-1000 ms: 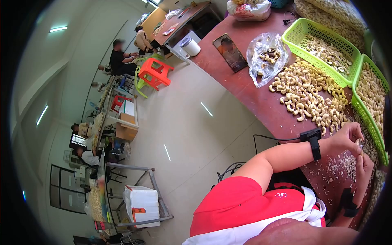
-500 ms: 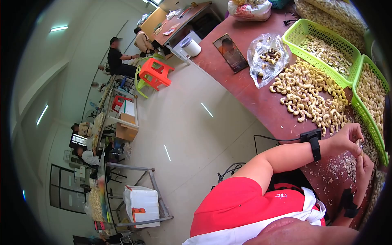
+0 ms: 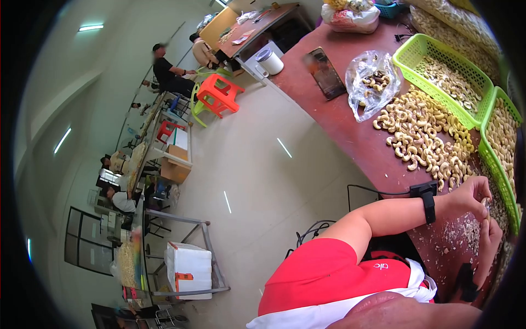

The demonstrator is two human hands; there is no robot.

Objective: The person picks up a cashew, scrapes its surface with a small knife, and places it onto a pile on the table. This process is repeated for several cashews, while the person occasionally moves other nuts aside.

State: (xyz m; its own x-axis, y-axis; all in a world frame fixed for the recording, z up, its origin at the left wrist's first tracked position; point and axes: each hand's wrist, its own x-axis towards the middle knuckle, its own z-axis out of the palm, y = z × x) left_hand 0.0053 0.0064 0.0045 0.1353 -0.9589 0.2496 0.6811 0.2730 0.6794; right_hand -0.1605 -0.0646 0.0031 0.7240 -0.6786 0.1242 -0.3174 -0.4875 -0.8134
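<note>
Gripping a cashew [image 3: 486,205], mostly hidden, in the closed pinch of left hand [image 3: 470,194] and right hand [image 3: 489,237], above skin scraps [image 3: 467,231] near the heaped cashews [image 3: 430,134]. Wearing a red shirt [image 3: 312,266] with small white lettering [image 3: 379,266], hard to read. Too small to make out: red print [image 3: 345,23] on a plastic bag [image 3: 361,25] farther off.

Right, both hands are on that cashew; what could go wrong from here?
The cashew pinched between the left hand and right hand could slip into the peel flakes on the table. Loose flakes might also stray into the nearby cashew pile. The black cable close to the left forearm could snag if that arm shifts.
</note>
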